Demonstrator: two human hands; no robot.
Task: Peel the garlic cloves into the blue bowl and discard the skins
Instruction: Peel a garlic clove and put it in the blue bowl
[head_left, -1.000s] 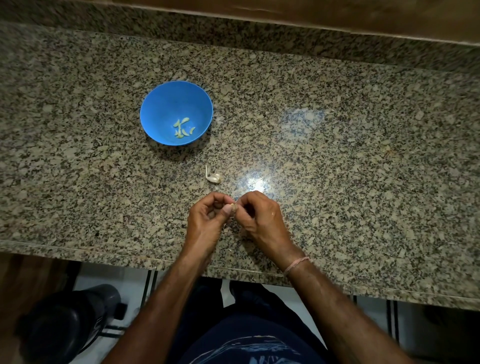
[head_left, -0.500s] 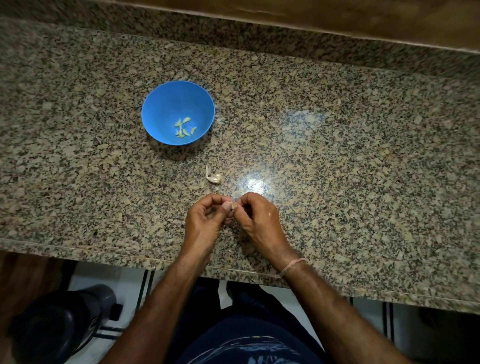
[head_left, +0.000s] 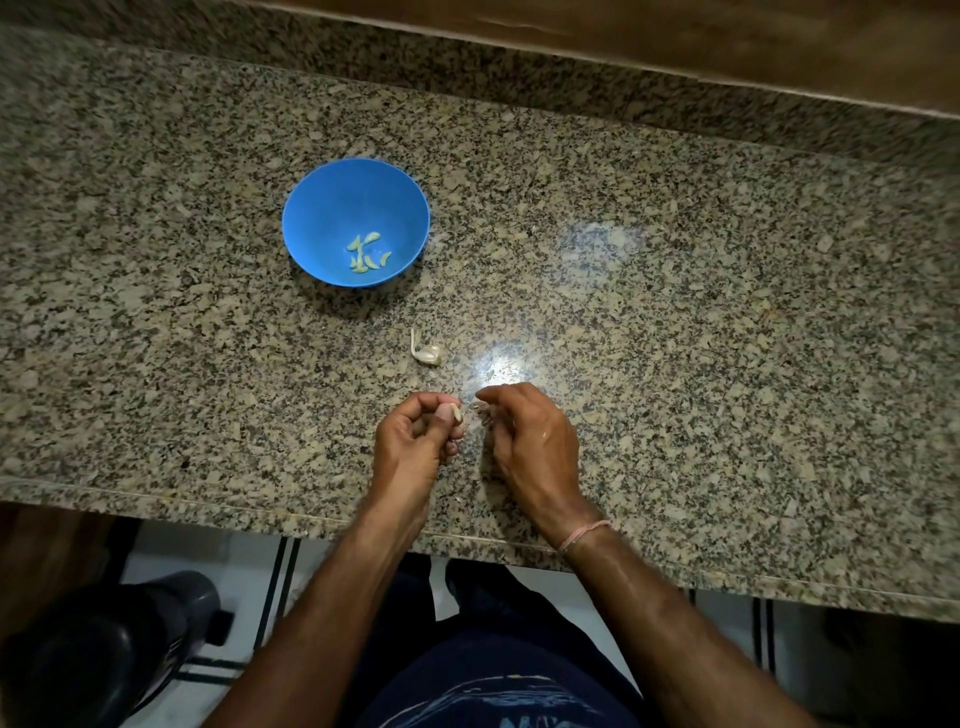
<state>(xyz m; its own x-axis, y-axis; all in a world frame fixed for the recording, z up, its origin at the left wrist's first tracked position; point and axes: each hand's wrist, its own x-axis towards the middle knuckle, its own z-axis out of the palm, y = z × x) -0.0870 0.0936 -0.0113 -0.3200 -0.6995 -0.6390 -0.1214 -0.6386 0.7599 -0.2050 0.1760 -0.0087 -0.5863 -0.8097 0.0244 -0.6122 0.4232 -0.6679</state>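
Observation:
A blue bowl (head_left: 322, 208) stands on the granite counter, left of centre, with several peeled garlic cloves (head_left: 366, 252) in its bottom. A pale remnant of a garlic bulb with its stem (head_left: 426, 352) lies between the bowl and my hands. My left hand (head_left: 415, 441) pinches a small garlic clove (head_left: 457, 411) between thumb and forefinger. Just to its right, my right hand (head_left: 530, 436) has its fingers curled and pinches a thin bit of skin (head_left: 480, 408) at its fingertips. The two hands are a little apart.
The speckled granite counter (head_left: 701, 338) runs wide to the right, with a raised back edge at the top. Its front edge (head_left: 208, 501) is just below my wrists. A dark bin or container (head_left: 104, 649) stands on the floor at lower left.
My hands were together on the clove; now they have drawn apart, the right one pulling away to the right with a bit of skin. The camera view has shifted slightly.

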